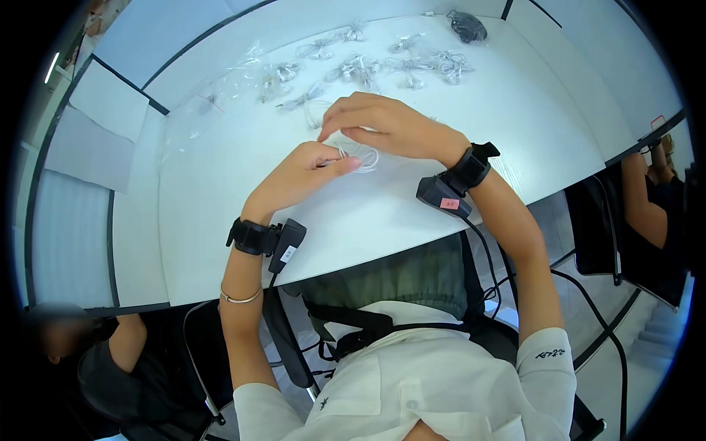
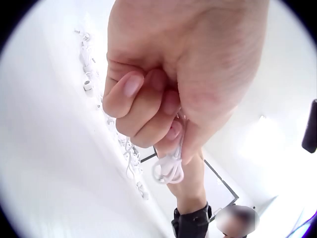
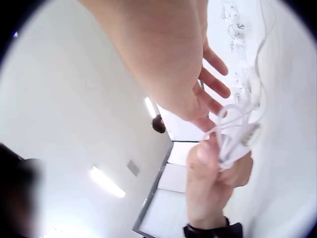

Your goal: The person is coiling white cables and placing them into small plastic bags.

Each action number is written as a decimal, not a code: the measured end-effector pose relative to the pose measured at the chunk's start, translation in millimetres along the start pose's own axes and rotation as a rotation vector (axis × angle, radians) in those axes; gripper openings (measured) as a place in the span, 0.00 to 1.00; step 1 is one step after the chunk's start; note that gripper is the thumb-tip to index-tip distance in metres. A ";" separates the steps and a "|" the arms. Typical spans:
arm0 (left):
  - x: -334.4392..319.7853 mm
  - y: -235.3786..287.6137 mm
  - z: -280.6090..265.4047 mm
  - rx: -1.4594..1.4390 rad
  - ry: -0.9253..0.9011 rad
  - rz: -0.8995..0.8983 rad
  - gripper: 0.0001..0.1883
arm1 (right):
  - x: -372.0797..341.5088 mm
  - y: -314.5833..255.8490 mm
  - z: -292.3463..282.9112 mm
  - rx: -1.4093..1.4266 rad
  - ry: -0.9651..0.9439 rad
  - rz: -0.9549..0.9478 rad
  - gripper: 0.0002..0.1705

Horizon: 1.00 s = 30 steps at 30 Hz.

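My left hand (image 1: 300, 175) grips a coiled white cable (image 1: 365, 159), its thumb pressed over the loops. In the left wrist view the fingers of that hand (image 2: 148, 104) are curled in, and the small loops of the cable (image 2: 168, 168) stick out below the thumb. My right hand (image 1: 397, 126) arches just above the left one, its fingers extended and slightly bent. Seen from the right wrist, the fingers (image 3: 216, 88) are spread apart, with the lowest fingertips right at the upper loops of the cable (image 3: 233, 134).
Several bundled white cables (image 1: 360, 70) lie across the back of the white table (image 1: 485, 103). Clear plastic wrapping (image 1: 220, 95) is at the left, and a dark bag-like bundle (image 1: 468, 26) at the back. White partitions (image 1: 198, 44) border the table. Other people sit at both sides.
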State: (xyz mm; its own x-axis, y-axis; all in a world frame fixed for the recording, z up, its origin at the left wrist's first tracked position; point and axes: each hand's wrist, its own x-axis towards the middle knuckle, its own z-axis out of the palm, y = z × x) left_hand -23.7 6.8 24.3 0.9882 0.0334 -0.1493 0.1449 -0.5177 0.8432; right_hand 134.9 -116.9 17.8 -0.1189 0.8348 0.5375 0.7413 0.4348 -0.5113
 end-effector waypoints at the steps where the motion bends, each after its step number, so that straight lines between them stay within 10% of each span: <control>1: 0.2 0.9 0.3 0.027 -0.005 -0.017 0.19 | 0.2 -0.9 -1.0 0.049 0.008 0.010 0.11; 8: 2.1 -5.6 10.7 0.110 -0.011 0.045 0.16 | 1.1 -5.8 5.6 0.270 -0.249 0.514 0.25; 11: 0.9 -4.9 13.0 0.096 0.030 0.137 0.16 | 4.8 -5.7 6.4 0.184 -0.318 0.528 0.27; 15: -0.9 6.0 5.4 0.287 0.051 -0.021 0.16 | 5.3 2.7 10.4 -0.032 0.064 0.104 0.23; 30: 7.6 0.3 6.4 0.644 0.806 -0.002 0.13 | 11.0 -17.9 6.7 0.058 0.165 0.261 0.09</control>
State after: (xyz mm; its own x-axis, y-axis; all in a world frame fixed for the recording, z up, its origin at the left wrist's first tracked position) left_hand -16.4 1.5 20.1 0.7617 0.4753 0.4404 0.3275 -0.8689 0.3713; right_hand 115.9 -113.2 28.4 0.1831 0.8568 0.4820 0.6932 0.2351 -0.6813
